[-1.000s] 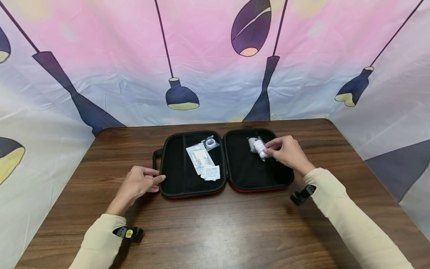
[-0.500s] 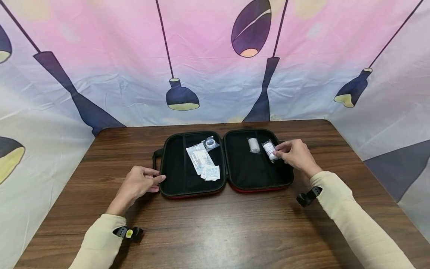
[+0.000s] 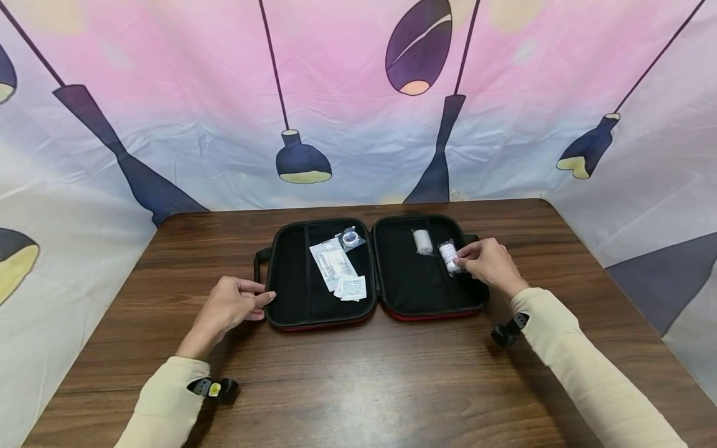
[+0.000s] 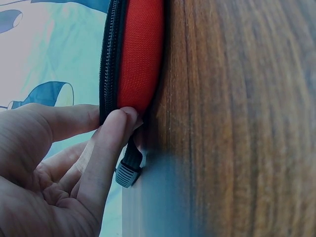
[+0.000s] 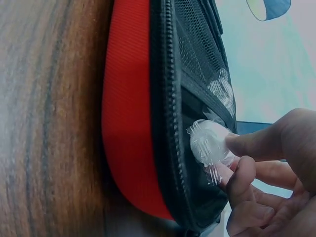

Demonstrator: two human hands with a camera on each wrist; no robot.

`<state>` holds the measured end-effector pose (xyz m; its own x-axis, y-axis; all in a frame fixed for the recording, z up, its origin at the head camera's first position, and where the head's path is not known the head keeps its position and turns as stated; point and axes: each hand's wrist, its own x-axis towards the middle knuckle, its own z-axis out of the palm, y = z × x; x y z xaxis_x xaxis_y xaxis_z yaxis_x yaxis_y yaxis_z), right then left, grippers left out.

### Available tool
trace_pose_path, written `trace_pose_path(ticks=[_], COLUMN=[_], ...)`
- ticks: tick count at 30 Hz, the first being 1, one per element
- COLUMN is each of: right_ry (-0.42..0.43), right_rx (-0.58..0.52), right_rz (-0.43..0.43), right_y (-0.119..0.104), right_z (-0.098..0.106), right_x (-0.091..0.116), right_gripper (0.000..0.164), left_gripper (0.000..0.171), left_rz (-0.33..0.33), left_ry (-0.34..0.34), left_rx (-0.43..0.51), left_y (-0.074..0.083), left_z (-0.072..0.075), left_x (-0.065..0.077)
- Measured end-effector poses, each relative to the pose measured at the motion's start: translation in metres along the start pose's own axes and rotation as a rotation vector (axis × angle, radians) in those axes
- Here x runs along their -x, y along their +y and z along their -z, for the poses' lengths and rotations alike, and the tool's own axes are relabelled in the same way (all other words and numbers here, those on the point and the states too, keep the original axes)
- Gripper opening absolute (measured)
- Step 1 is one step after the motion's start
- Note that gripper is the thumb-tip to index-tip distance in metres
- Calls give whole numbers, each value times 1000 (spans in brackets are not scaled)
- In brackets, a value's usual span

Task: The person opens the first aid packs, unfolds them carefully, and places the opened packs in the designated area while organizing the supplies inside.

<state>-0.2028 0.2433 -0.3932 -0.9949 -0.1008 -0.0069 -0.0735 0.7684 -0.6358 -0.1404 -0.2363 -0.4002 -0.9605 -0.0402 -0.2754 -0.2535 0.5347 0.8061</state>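
Observation:
A black-lined zip case [image 3: 291, 274] with a red shell lies unfolded on the table, both halves facing up. My left hand [image 3: 235, 305] holds its left rim, thumb on the zipper edge; the left wrist view shows fingertips against the red side [image 4: 140, 59]. My right hand [image 3: 490, 264] pinches a clear-wrapped white bandage roll [image 3: 449, 256] between thumb and fingers, inside the right half. The right wrist view shows the end of this roll [image 5: 207, 143] close to the rim. Another wrapped white roll [image 3: 422, 242] lies to its left, apart from it.
In the left half lie a flat white packet [image 3: 333, 261], small square sachets [image 3: 351, 288] and a wrapped tape roll [image 3: 350, 238]. A carry handle [image 3: 259, 261] sticks out on the left. Behind the wooden table [image 3: 358, 386] hangs a patterned cloth [image 3: 224, 124].
My right hand has shifted the bandage roll rightward, away from the other roll, then slightly downward in the head view. The left hand stays where it was at the case rim.

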Motion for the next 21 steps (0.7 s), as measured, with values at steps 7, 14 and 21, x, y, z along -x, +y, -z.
trace_pose_path(ticks=[7,14,21], right_ry=[-17,-15,-44], right_rx=[-6,-8,-66], right_rz=[19,9,-6], right_y=[-7,-12,-14], right_z=[-7,-14,-18], right_x=[-2,-6,-7], right_gripper=[26,25,26], left_gripper=[48,48,49], left_rz=[-4,-3,-3], left_ry=[3,1,-4], left_rx=[-7,1,2], left_y=[1,1,0], left_z=[1,1,2], left_x=[1,0,1])
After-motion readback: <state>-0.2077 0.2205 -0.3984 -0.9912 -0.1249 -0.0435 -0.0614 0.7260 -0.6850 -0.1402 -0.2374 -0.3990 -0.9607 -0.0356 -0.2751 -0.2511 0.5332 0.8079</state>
